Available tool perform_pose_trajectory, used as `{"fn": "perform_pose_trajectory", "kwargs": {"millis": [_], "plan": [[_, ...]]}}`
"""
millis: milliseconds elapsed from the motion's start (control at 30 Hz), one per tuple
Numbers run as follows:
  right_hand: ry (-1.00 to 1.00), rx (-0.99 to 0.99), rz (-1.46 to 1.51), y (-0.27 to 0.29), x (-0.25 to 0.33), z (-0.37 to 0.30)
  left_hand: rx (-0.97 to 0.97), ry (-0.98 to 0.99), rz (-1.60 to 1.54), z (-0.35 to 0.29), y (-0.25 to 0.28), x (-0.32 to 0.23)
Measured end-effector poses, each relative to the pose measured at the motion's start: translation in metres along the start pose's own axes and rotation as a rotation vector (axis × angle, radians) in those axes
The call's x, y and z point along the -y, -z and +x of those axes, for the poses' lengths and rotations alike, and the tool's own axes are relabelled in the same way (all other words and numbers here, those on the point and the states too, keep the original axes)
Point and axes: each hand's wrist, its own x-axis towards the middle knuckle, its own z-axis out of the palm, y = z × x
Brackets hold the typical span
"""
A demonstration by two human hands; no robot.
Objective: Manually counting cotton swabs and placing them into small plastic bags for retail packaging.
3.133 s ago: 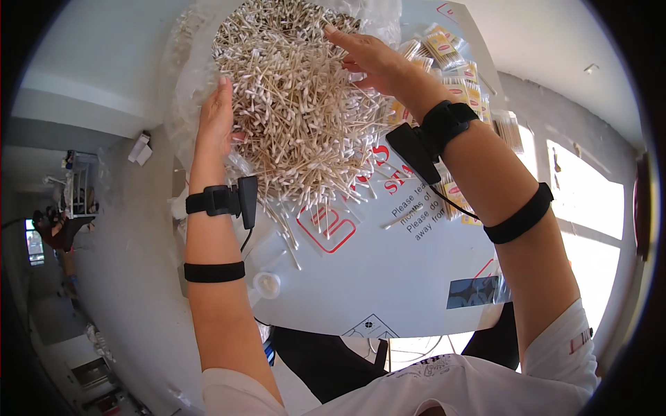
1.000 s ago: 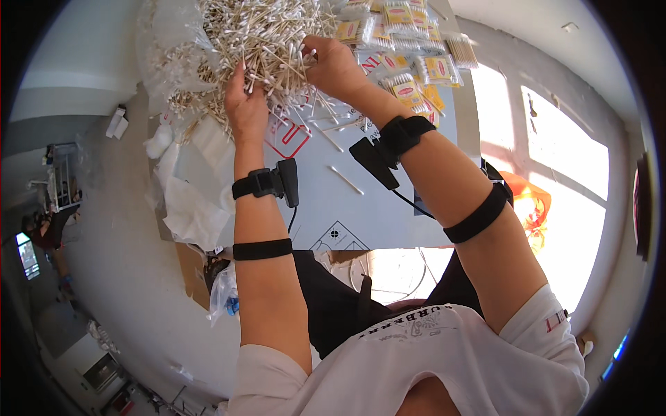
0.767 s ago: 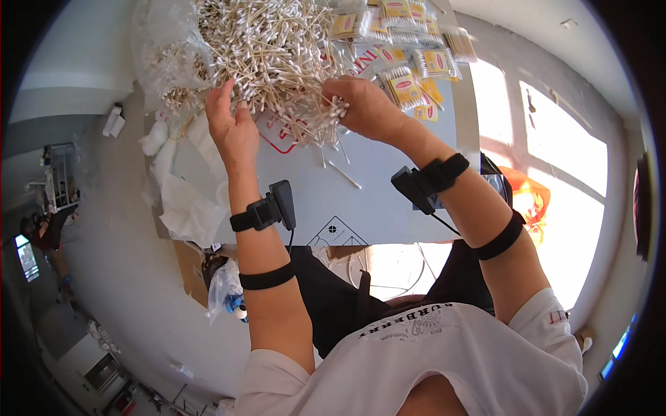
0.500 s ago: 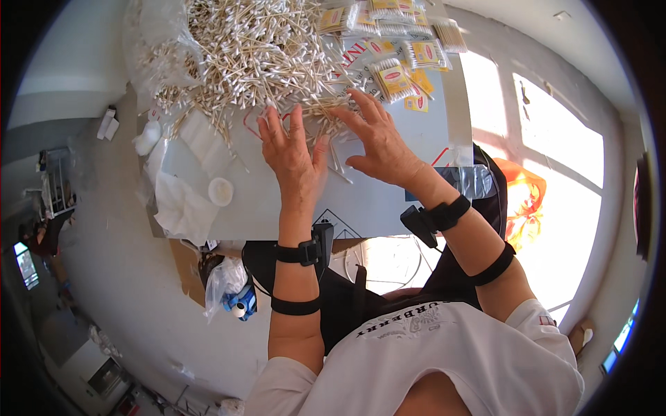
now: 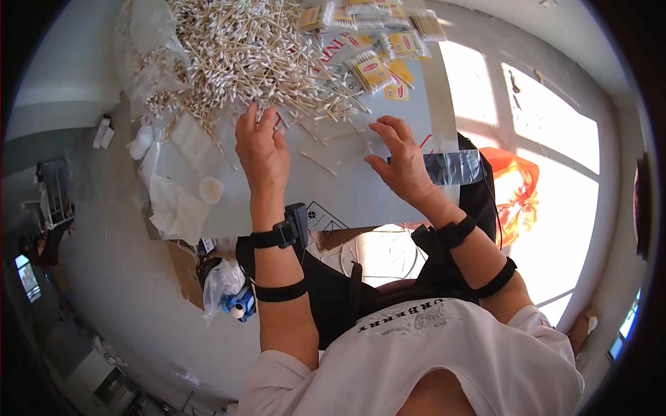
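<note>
A large heap of loose cotton swabs (image 5: 236, 55) covers the far left part of the grey table. My left hand (image 5: 263, 152) is at the heap's near edge with its fingers apart, and I see nothing held in it. Farther right, my right hand (image 5: 402, 159) is over the tabletop, thumb and fingers spread and holding nothing. Between the two hands a single swab (image 5: 319, 163) lies on the table. A few more stray swabs (image 5: 340, 105) spill from the heap toward the right hand.
Filled swab packets (image 5: 371, 71) and yellow cards lie at the far right of the table (image 5: 277, 211). A clear plastic bag (image 5: 156, 41) lies against the heap's left side. White sheets (image 5: 177, 204) and a round white lid-like disc (image 5: 211, 189) are at the left. Silvery tape (image 5: 454, 168) crosses the right edge.
My hands have moved apart: the left one leftward, the right one back from the swabs toward me and to the right. Stray swabs between them are now more exposed. The view has shifted slightly.
</note>
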Motion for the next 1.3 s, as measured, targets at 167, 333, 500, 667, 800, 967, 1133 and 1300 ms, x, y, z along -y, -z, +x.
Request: {"fn": "perform_pose_trajectory", "kwargs": {"millis": [167,333,500,667,800,967,1133,1300], "plan": [[0.022,-0.122,-0.13,-0.009,0.003,0.007,0.073,0.071,-0.077,-0.065,-0.005,-0.052],[0.095,-0.089,-0.22,-0.023,-0.007,0.017,-0.064,0.063,-0.024,-0.061,-0.017,-0.047],[0.171,-0.126,-0.216,-0.02,-0.021,0.004,0.065,0.031,-0.16,-0.076,-0.01,-0.045],[0.163,-0.108,-0.192,-0.029,-0.012,0.0,0.077,0.022,-0.187,-0.096,-0.019,-0.071],[0.064,-0.021,-0.036,-0.026,-0.009,0.001,-0.17,0.04,-0.264,-0.081,-0.025,-0.081],[-0.042,0.021,0.039,-0.034,0.015,0.025,-0.224,0.29,-0.259,-0.057,-0.035,-0.043],[0.07,0.031,-0.161,-0.042,0.013,0.008,0.131,0.549,0.033,-0.011,-0.03,-0.044],[0.102,-0.056,-0.017,-0.027,-0.002,-0.018,0.079,0.454,0.026,-0.018,-0.025,-0.025]]}}
